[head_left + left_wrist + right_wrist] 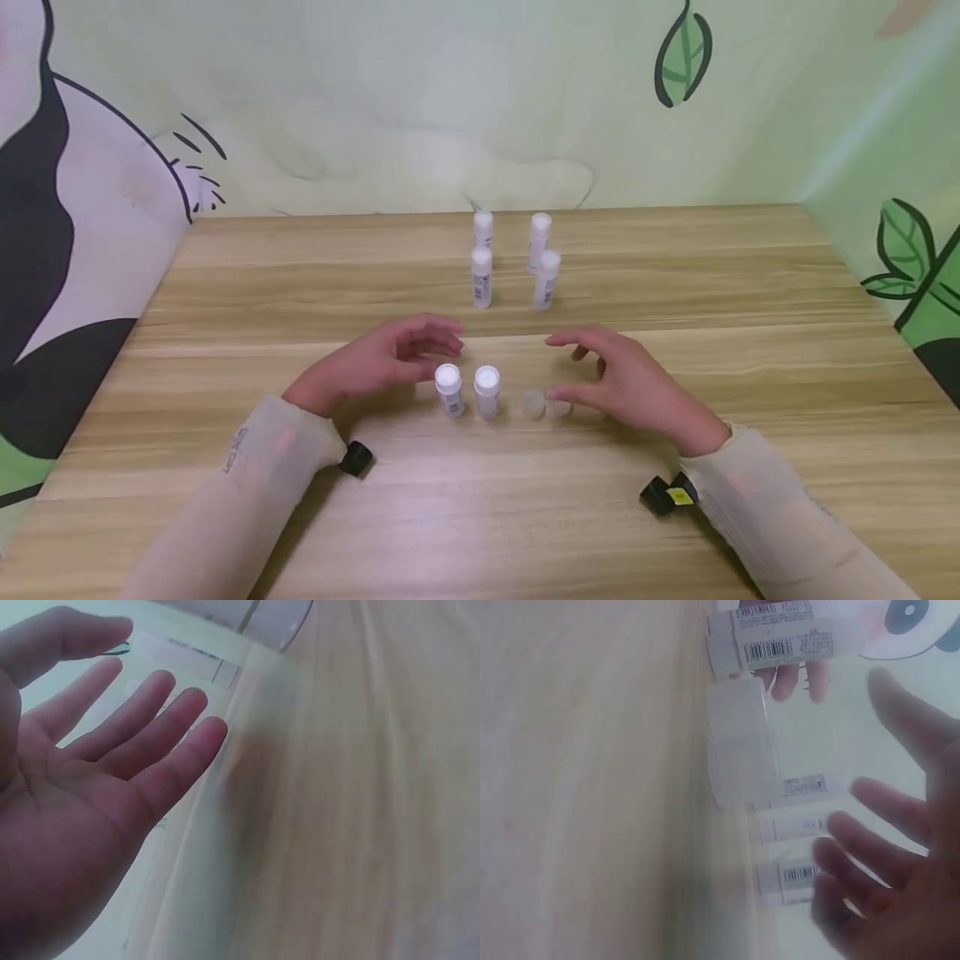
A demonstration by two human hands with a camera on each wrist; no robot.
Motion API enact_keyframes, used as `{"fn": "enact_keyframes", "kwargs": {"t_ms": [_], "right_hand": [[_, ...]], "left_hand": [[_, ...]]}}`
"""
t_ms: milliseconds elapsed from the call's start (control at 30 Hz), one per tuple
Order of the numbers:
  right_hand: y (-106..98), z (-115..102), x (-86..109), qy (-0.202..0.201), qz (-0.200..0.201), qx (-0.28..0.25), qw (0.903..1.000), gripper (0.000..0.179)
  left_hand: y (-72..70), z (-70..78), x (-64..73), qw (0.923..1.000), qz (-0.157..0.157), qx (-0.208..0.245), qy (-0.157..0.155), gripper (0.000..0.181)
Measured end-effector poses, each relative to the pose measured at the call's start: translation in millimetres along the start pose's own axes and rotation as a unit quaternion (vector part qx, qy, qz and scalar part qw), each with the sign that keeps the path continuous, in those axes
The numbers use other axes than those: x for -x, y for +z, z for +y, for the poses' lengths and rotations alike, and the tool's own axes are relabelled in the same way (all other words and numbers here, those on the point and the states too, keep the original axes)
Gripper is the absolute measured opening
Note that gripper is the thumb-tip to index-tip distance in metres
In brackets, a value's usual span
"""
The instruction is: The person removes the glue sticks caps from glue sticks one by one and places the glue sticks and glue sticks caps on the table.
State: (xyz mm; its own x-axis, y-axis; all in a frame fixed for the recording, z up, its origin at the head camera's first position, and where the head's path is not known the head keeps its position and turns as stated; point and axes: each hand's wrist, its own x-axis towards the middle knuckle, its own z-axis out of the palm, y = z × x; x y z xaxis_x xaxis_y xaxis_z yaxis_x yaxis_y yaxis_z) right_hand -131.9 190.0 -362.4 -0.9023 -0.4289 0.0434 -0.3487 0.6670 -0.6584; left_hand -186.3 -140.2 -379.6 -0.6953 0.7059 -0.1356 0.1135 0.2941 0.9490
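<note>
Two uncapped white glue sticks (449, 393) stand upright side by side between the hands, barcode labels on their sides. To their right are two small translucent caps (533, 405), which show larger in the right wrist view as frosted cups (742, 769). My left hand (386, 358) is just left of the glue sticks, thumb close by the nearer one, fingers loosely bent and holding nothing. Over on the right, my right hand (626, 379) has its thumb and fingers spread apart. Its thumb overlaps the right-hand cap in the head view, and the palm is empty.
Farther back, several capped white glue sticks (482, 279) stand upright in two short columns. The wood-grain table (337, 275) meets a pale green wall (375, 108) painted with leaves and a panda. Black wrist cameras (356, 459) stick out from under both sleeves.
</note>
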Motion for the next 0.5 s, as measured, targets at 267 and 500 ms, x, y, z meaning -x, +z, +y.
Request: {"fn": "enact_keyframes", "kwargs": {"t_ms": [267,500], "right_hand": [[6.8,-7.0,0.7,-0.016,0.071,-0.030,0.9969,0.059],[7.1,-13.5,-6.0,-0.049,0.126,-0.037,0.9900,0.057]], "left_hand": [[-7.0,-7.6,-13.4,0.9989,0.045,-0.010,-0.007,0.058],[-18.7,-9.4,-31.1,0.9978,0.064,0.001,-0.019,0.061]]}}
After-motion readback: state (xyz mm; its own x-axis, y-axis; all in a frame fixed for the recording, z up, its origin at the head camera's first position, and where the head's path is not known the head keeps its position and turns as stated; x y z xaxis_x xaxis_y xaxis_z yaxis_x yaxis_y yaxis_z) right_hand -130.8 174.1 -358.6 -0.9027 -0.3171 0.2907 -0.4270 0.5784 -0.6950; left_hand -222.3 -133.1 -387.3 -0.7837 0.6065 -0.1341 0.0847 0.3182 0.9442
